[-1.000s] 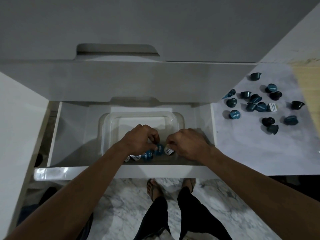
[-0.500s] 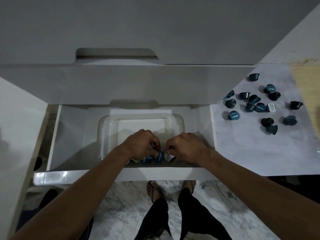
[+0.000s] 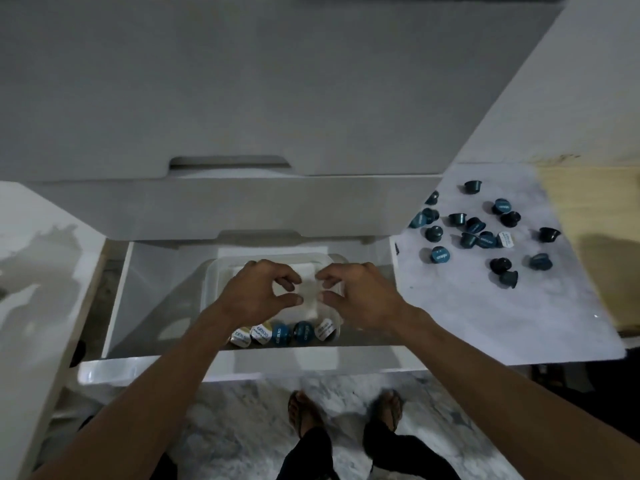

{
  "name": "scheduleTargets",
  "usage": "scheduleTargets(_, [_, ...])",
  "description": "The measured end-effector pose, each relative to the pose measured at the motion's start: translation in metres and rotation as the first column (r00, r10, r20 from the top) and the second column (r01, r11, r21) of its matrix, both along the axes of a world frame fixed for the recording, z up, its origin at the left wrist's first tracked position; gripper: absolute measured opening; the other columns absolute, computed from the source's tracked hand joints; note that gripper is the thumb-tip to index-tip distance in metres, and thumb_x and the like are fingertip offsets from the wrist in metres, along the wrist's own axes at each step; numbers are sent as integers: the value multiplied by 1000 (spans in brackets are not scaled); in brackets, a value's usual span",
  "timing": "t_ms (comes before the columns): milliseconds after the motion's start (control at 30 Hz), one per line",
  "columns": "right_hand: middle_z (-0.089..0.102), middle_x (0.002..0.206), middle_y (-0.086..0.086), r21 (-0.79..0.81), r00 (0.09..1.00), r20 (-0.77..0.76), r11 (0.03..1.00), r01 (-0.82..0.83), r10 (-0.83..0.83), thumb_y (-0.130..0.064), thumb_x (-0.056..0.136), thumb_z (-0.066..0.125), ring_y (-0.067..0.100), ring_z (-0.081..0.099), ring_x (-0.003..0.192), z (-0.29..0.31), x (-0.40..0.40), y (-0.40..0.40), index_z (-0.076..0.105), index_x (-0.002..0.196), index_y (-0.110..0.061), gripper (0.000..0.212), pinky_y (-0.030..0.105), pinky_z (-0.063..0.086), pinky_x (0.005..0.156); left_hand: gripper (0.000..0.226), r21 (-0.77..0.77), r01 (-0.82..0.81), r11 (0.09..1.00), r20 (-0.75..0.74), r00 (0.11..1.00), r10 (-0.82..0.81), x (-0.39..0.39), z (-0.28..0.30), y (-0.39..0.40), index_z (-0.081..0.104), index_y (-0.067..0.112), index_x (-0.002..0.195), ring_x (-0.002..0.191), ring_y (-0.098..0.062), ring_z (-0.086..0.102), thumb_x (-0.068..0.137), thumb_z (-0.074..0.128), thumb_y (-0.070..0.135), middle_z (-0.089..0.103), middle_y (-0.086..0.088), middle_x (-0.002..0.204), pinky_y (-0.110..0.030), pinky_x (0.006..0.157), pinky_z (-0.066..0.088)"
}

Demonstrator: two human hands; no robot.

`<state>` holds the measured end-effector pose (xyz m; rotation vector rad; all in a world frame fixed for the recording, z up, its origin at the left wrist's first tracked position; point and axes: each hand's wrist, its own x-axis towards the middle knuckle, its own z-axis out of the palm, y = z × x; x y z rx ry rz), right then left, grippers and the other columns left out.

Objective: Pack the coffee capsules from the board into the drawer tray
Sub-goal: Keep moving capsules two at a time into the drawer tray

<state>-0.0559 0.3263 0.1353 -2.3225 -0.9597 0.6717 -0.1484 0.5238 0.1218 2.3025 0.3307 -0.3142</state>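
White cupboard fronts fill the top of the view, and under them a white drawer [image 3: 117, 299] is pulled out over a marble floor. Two feet in sandals stand on that floor.

Inside the drawer sits a clear plastic tray [image 3: 207, 289]. Five coffee capsules stand in a row [image 3: 282, 332] along the tray's near wall, touching side by side, with their round lids facing the person. Two or three lids are pale and two are blue. I think they are lined up tight like that so more will fit.

Both hands hang above the tray, a little behind the row. The left hand [image 3: 258, 294] has its thumb and fingers bent toward each other, with a gap between them. The right hand [image 3: 358, 294] looks the same, like a mirror. Neither hand seems to hold a capsule. The fingertips are near each other but apart. I cannot tell if they touch the tray.

To the right of the drawer lies the board [image 3: 485, 317], pale with a marble look, resting on a wooden worktop [image 3: 588, 209]. Many dark and blue capsules [image 3: 481, 230] are scattered on it, some tipped over, some lid up. They are close enough to reach.

My guess is that one row is done and most of the job is left. The next capsules would come from the board and start a second row behind the first.
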Motion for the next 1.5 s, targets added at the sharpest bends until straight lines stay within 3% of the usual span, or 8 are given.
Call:
scheduleTargets(133, [70, 100, -7, 187, 989, -62, 971, 147, -137, -35, 83, 75, -17, 53, 64, 39, 7, -25, 67, 115, -23, 35, 2, 41, 67, 30, 24, -106, 994, 115, 988, 103, 7, 45, -20, 70, 32, 100, 54, 6, 63, 73, 81, 40, 72, 14, 93, -30, 72, 56])
scheduleTargets(433, [71, 91, -7, 332, 930, -142, 869, 368, -339, -30, 85, 74, -4, 61, 66, 74, 59, -203, 68, 113, -20, 31, 9, 48, 61, 21, 11, -145, 989, 360, 924, 131, 75, 105, -184, 73, 27, 94, 54, -4, 65, 75, 81, 30, 72, 14, 83, -21, 62, 55])
scheduleTargets(567, [71, 83, -5, 274, 870, -155, 826, 492, -467, -26, 87, 72, 5, 65, 63, 57, 93, -303, 69, 108, -20, 22, 12, 47, 54, 24, -43, -172, 984, 349, 920, 177, 118, 81, -276, 73, 27, 97, 53, -8, 66, 76, 80, 35, 72, 13, 84, -28, 67, 57])
scheduleTargets(767, [68, 79, -11, 138, 808, -47, 798, 587, -587, -24, 86, 70, 0, 65, 63, 24, 144, -410, 70, 104, -23, 17, 13, 48, 54, 31, 124, -186, 975, 267, 952, 148, 145, 26, -375, 67, 28, 112, 64, -5, 66, 83, 72, 37, 72, 11, 104, -34, 75, 56])
scheduleTargets(867, [69, 83, -10, 61, 812, -50, 810, 584, -582, -25, 86, 69, 8, 66, 68, -2, 166, -426, 69, 107, -24, 20, 29, 56, 62, 36, 227, -152, 962, 190, 976, 110, 151, -2, -396, 60, 29, 124, 78, -12, 67, 89, 65, 35, 68, 10, 114, -36, 78, 55])
scheduleTargets(1067, [69, 106, -1, -37, 851, -13, 851, 524, -525, -23, 88, 66, 18, 67, 89, -50, 201, -413, 62, 121, -24, 33, 29, 53, 77, 50, 418, 6, 909, 147, 986, -74, 185, -59, -401, 45, 26, 141, 107, -23, 63, 93, 60, 24, 52, 2, 138, -41, 77, 56])
scheduleTargets(1267, [58, 129, 9, -79, 922, 109, 921, 381, -372, -17, 89, 59, 32, 54, 116, -87, 233, -388, 47, 139, -24, 52, 41, 51, 90, 67, 554, 114, 824, 140, 964, -228, 209, -102, -403, 51, 26, 131, 89, -25, 67, 74, 80, 9, 51, -2, 136, -36, 43, 53])
scheduleTargets(1500, [63, 116, 10, -40, 936, 192, 951, 306, -293, -16, 93, 57, 34, 54, 107, -122, 244, -383, 61, 125, -17, 32, 44, 53, 77, 65, 581, 72, 811, 183, 959, -216, 214, -126, -413, 53, 22, 122, 77, -25, 64, 67, 81, 4, 54, -3, 126, -36, 41, 52])
